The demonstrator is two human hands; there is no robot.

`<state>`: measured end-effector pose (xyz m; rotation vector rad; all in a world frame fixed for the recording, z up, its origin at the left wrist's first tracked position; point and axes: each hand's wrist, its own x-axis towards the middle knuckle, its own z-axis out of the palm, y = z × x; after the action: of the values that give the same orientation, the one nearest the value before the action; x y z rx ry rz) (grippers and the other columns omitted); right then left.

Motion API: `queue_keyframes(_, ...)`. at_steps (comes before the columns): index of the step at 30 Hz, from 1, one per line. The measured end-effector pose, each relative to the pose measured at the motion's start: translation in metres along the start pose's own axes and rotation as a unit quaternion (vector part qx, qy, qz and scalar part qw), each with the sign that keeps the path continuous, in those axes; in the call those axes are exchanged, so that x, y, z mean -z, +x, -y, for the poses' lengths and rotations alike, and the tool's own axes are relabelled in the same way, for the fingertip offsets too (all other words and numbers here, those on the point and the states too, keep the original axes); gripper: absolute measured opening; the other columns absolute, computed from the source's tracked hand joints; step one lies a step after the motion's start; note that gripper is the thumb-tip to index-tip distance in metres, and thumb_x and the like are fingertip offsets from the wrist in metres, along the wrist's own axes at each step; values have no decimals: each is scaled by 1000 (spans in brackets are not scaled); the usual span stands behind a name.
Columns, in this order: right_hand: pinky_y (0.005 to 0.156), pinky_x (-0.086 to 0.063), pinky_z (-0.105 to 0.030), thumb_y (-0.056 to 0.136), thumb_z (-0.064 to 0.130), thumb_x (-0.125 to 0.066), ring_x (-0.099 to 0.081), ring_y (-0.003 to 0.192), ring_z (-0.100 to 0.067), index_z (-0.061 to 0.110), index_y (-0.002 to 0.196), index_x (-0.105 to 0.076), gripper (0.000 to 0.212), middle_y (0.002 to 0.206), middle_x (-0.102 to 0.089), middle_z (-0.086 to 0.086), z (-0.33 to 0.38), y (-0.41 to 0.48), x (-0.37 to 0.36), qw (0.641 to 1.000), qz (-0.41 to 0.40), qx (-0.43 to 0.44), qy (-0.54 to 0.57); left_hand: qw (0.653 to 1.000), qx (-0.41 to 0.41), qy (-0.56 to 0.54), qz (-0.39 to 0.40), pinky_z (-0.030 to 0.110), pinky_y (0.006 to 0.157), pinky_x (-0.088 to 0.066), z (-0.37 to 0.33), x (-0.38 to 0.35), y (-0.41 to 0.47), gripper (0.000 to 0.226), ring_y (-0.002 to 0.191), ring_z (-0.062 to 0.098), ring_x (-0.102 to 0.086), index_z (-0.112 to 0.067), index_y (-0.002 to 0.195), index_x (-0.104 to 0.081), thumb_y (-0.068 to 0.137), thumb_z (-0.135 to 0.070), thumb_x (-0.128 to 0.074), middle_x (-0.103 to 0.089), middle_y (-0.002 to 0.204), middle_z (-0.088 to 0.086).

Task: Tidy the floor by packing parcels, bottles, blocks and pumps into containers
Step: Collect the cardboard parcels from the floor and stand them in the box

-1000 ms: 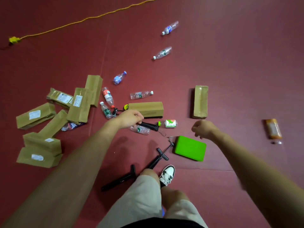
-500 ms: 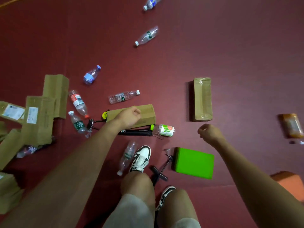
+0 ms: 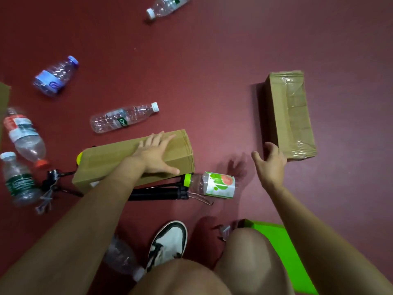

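Note:
My left hand (image 3: pixel 156 155) lies flat with spread fingers on top of a long brown parcel (image 3: pixel 106 162) on the red floor. My right hand (image 3: pixel 270 161) hovers open, fingers spread, just at the near end of a second taped brown parcel (image 3: pixel 289 113), not clearly touching it. A black pump (image 3: pixel 158 192) lies along the near side of the long parcel. A green-capped bottle (image 3: pixel 212 185) with a fruit label rests beside the pump. A bright green block (image 3: pixel 282 248) sits at the lower right, partly hidden by my knee.
Several clear plastic bottles lie scattered on the floor: one with a white cap (image 3: pixel 123 119), a blue-label one (image 3: pixel 55 76), a red-label one (image 3: pixel 24 137), a green-label one (image 3: pixel 18 179), one at the top (image 3: pixel 168 6). My shoe (image 3: pixel 169 241) stands beside another bottle (image 3: pixel 121 257).
I have crouched closer to the floor. My left hand opened from a fist and came down flat on the long parcel. My right hand opened and reached toward the taped parcel.

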<state>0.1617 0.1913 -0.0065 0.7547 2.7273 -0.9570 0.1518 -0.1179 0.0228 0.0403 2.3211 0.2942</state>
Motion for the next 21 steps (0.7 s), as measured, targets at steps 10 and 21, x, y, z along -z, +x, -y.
queue_keyframes(10, 114, -17, -53, 82, 41, -68, -11, 147, -29, 15, 149, -26, 83, 159, -15, -8, -48, 66, -31, 986, -96, -58, -125, 999, 25, 2, 20, 58, 114, 2, 25, -13, 45, 125, 145, 32, 8, -38, 144, 23, 62, -70, -66, 18, 157, 6)
queue_keyframes(21, 90, -42, -45, 80, 46, -64, -37, 121, -34, 13, 130, -47, 62, 137, -43, -9, -31, 27, -30, 976, -35, 14, -217, 998, 5, 9, 60, 57, 114, -10, 19, 4, 44, 120, 137, 28, -17, -41, 144, -2, 48, -70, -68, -22, 143, 6)
